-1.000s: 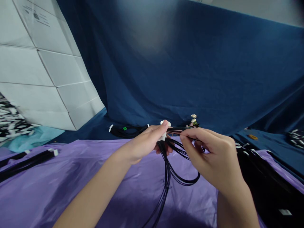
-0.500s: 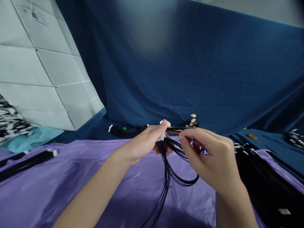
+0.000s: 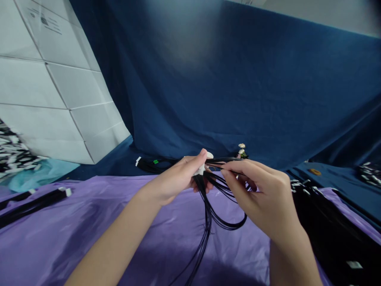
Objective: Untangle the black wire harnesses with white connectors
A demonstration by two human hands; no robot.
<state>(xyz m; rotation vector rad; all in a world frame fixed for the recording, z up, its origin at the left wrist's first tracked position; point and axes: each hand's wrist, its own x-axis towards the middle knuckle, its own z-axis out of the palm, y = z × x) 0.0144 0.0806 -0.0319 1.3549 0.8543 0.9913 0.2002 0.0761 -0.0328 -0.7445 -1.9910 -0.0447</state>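
A bundle of thin black cables (image 3: 210,212) hangs in a loop above the purple cloth, its loose strands trailing toward me. My left hand (image 3: 174,176) is closed around the bundle near its white end piece (image 3: 200,171), with the thumb on top. A round white piece (image 3: 209,155) shows just behind that thumb. To the right, my right hand (image 3: 264,190) pinches a few of the strands between thumb and forefinger. Its other fingers are curled and partly hidden.
Purple cloth (image 3: 119,206) covers the work surface. More black cables with white ends lie at left (image 3: 35,204), behind my left hand (image 3: 149,165), and in a pile at right (image 3: 333,234). White boxes (image 3: 80,87), small flowers (image 3: 242,151) and an orange ring (image 3: 314,172) stand around.
Both hands and the cable bundle have shifted slightly to the left. The grip of each hand looks the same.
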